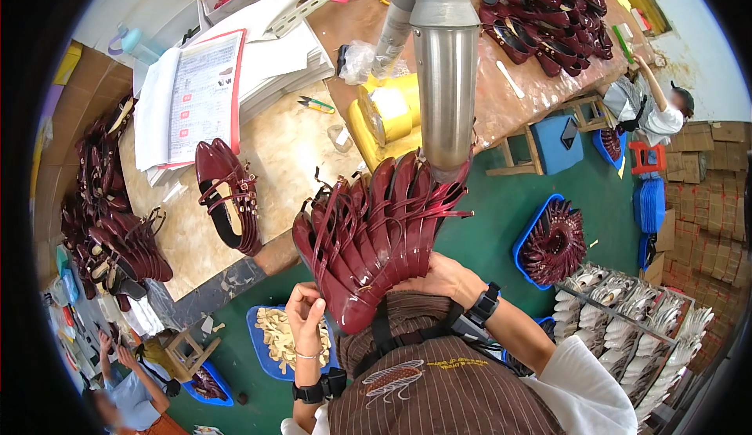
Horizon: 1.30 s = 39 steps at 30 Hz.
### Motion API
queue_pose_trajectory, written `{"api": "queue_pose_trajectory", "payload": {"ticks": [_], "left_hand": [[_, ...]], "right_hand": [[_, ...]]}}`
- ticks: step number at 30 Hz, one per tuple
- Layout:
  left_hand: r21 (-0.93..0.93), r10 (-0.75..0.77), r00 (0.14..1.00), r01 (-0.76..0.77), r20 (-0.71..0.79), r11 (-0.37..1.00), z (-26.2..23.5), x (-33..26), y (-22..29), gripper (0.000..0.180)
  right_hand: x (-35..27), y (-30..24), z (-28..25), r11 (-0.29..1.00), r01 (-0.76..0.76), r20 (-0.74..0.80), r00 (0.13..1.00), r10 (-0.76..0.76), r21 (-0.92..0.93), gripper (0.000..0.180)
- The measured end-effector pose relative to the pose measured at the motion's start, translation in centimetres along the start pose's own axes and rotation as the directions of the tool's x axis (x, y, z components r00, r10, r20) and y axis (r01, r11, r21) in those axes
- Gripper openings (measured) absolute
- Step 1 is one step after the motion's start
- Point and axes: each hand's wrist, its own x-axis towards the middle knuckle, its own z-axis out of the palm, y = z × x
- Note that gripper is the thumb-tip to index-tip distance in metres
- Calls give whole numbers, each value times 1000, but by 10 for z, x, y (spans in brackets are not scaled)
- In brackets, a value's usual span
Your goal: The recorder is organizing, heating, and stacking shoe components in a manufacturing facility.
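Note:
A fanned row of glossy burgundy strap shoes (376, 239) stands nested side by side in front of my body, toes toward me and thin straps sticking out. My right hand (440, 278) is closed on the toe end of the row at its right, the fingers partly hidden under the shoes. At the left end my left hand (309, 314) has its fingers curled against the outermost shoe, thumb up. Left of the row, a small nested stack of matching shoes (227, 196) lies on the pale tabletop (176, 251).
A steel duct (446, 83) comes down above a yellow machine (388, 114), close behind the row. Snips (316, 104) and papers (196, 98) lie on the table. More shoes (544, 20) are heaped at the back. A blue tub (270, 364) stands below; co-workers sit at both sides.

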Motion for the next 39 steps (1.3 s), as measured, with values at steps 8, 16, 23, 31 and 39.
{"api": "queue_pose_trajectory", "payload": {"ticks": [8, 16, 23, 31, 39], "left_hand": [[85, -35, 995, 27, 94, 996, -9, -6, 1, 27], [157, -141, 942, 97, 303, 983, 32, 26, -4, 22], [233, -136, 916, 49, 376, 971, 83, 53, -14, 23], [222, -114, 901, 21, 418, 975, 127, 62, -13, 21], [275, -84, 955, 3, 284, 962, 97, 65, -6, 19]], "right_hand": [[-15, 1, -1, 157, 203, 190, 977, -96, -967, 37], [-39, 3, -46, 617, 331, 134, 930, -343, -714, 36], [-66, -6, -62, 913, 372, -59, 928, -368, 167, 37], [-79, -3, -87, 841, 466, -124, 885, -449, 275, 38], [-51, -6, -63, 861, 381, -73, 922, -379, 337, 37]]}}
